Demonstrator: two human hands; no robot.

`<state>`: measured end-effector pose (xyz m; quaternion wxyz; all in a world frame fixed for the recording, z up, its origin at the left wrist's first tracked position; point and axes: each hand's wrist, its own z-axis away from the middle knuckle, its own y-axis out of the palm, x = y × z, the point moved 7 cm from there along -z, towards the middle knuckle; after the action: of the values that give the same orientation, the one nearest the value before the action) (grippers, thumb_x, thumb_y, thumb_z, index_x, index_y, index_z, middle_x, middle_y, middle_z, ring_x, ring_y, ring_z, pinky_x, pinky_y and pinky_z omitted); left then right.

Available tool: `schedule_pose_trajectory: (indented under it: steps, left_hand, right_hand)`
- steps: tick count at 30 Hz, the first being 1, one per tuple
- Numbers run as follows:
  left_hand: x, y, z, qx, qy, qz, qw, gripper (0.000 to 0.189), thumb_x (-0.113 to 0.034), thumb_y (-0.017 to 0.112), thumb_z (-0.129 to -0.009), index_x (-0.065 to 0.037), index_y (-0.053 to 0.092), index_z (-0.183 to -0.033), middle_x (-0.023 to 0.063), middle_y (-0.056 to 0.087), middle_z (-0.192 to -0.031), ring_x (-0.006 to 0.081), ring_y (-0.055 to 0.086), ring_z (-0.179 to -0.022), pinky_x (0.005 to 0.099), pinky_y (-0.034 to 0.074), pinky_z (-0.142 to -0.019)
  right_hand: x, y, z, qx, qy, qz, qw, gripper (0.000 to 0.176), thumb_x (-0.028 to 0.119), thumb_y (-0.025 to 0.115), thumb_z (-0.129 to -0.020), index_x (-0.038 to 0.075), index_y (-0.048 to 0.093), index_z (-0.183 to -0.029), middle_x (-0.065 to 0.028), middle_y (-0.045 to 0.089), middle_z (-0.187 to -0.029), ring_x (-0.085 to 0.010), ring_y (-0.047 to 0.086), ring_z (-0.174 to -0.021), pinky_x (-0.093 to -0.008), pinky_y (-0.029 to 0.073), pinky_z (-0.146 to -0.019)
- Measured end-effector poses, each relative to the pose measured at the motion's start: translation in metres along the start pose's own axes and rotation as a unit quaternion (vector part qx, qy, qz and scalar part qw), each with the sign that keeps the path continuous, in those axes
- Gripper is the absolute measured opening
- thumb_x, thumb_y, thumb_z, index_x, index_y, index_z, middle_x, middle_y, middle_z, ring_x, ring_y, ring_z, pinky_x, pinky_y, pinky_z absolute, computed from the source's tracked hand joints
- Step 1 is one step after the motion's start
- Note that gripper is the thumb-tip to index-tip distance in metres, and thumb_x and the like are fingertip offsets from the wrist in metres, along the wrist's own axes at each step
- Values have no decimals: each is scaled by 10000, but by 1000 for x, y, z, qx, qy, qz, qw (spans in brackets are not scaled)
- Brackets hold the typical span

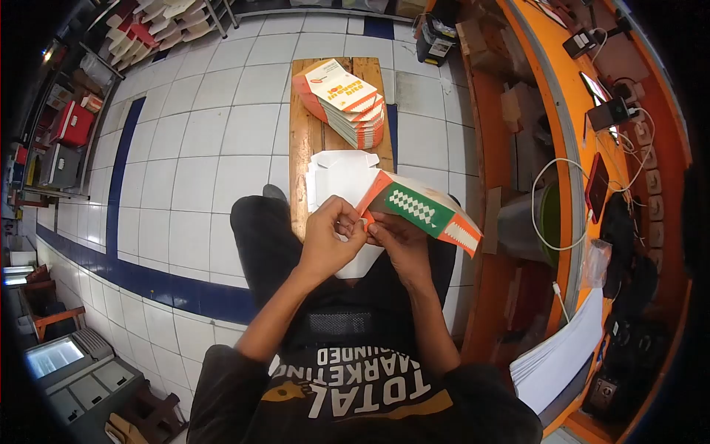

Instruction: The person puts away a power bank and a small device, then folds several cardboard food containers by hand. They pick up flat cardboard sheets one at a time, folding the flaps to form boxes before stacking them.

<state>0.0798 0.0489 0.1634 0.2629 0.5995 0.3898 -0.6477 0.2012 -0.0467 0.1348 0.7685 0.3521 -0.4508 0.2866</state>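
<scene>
A printed paper food box (421, 207), orange and green with a white diamond pattern, is held tilted above my lap, its far end pointing right. My left hand (330, 233) is closed, thumb and fingers pinching at the box's near orange corner. Right beside it, my right hand (401, 240) grips the same end from below, fingers closed on the orange flap. Fingers partly hide that corner. Under the box, a flat white carton blank (340, 177) lies on the wooden bench, its lower part between my legs.
A stack of printed flat cartons (344, 92) sits at the far end of the wooden bench (299, 140). To the right stands an orange desk (551, 96) with cables, a red phone (596, 187) and a pile of white sheets (558, 362). Shelves line the left.
</scene>
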Motion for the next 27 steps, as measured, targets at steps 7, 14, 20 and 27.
schedule_pose_trajectory:
  steps: [7, 14, 20, 27]
  left_hand:
    - [-8, 1, 0, 12, 56, 0, 998, 92, -6, 698, -837, 2, 607, -850, 68, 618, -838, 119, 635, -725, 244, 521, -624]
    - [-2, -1, 12, -36, 70, 92, 993, 118, 49, 666, -872, 39, 706, -983, 124, 667, -973, 181, 683, -859, 268, 560, -727]
    - [-13, 4, 19, -44, 149, -21, 988, 153, 67, 658, -857, 52, 684, -1008, 162, 631, -1074, 253, 680, -910, 306, 551, -805]
    - [2, 18, 22, -55, 202, -234, 949, 186, -6, 729, -812, 6, 596, -942, 155, 623, -999, 345, 666, -879, 408, 553, -714]
  right_hand:
    - [10, 6, 0, 38, -12, 28, 999, 276, 40, 726, -902, -75, 652, -1142, -161, 695, -1105, -213, 694, -971, -335, 611, -860]
    - [2, -4, -11, 54, -127, 49, 989, 258, 90, 759, -888, 15, 673, -1119, -88, 684, -1068, -157, 668, -970, -298, 593, -838]
    - [-1, -2, -7, 29, -160, 161, 973, 245, 96, 738, -911, 7, 635, -1116, -72, 665, -1073, -164, 663, -987, -293, 558, -879]
    - [-10, 2, -2, 9, -134, 262, 956, 189, 90, 688, -947, 8, 670, -1116, -63, 683, -1033, -151, 642, -948, -313, 516, -816]
